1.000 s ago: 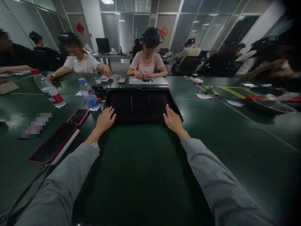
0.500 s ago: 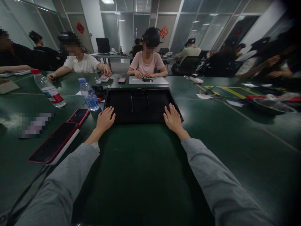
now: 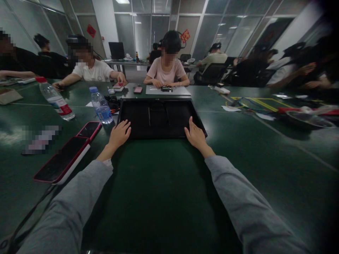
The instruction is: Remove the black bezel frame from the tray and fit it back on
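A shallow black rectangular tray (image 3: 159,137) lies on the green table in front of me, with raised edges and two thin pale strips on its inner face. My left hand (image 3: 120,134) is at its near left corner, palm down with the fingers stretched out and nothing grasped. At the near right corner, my right hand (image 3: 196,134) rests with its fingers extended over the edge. Whether the thumbs press on the rim I cannot tell.
Left of the tray stand a blue-capped bottle (image 3: 102,107) and a red-capped bottle (image 3: 58,102). Two phones, a larger phone (image 3: 63,158) and a smaller phone (image 3: 90,129), lie nearer. A metal bowl (image 3: 308,121) is far right. A co-worker (image 3: 166,68) sits opposite.
My right hand's fingers have drawn closer together, one pointing up. My left hand and the black tray stay almost where they were; the view has shifted slightly.
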Tool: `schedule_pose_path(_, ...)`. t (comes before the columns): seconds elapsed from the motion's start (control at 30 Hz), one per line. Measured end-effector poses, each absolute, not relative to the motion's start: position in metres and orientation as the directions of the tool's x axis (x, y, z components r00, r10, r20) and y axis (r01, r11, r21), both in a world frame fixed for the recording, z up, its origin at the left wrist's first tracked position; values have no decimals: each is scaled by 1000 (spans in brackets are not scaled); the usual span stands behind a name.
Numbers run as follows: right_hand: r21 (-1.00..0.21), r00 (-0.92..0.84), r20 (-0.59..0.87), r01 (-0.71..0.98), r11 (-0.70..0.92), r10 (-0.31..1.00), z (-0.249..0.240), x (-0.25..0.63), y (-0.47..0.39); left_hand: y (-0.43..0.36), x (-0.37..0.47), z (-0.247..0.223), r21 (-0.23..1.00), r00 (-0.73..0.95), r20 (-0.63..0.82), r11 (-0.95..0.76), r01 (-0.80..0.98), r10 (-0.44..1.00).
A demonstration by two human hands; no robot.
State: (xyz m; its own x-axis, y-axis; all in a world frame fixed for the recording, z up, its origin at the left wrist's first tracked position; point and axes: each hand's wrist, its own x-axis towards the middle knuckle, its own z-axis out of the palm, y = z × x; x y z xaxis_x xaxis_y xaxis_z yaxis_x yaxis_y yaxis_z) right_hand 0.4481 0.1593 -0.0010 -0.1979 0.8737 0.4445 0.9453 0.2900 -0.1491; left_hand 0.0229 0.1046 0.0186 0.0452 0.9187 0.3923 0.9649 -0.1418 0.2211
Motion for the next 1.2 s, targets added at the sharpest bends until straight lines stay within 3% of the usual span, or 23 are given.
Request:
schedule_pose_path(0.23,-112,-203,395,957,267,896,-3,447,158,103,24,22,220,42,376,-133,966,926)
schedule_pose_path(0.47,-112,-197,491,952,285,849,2,446,154,104,23,21,235,16,377,-113,965,926)
schedule_pose_path(0.73,-102,-225,390,953,285,893,1,447,157,103,25,23,236,33,369,-128,963,929)
schedule_pose_path(1.07,-154,-189,467,944,290,864,-4,450,161,106,20,18,175,69,395,-149,973,916)
schedule_pose_path(1.2,-119,-218,474,944,307,853,-5,449,160,107,20,16,161,69,404,-145,976,912)
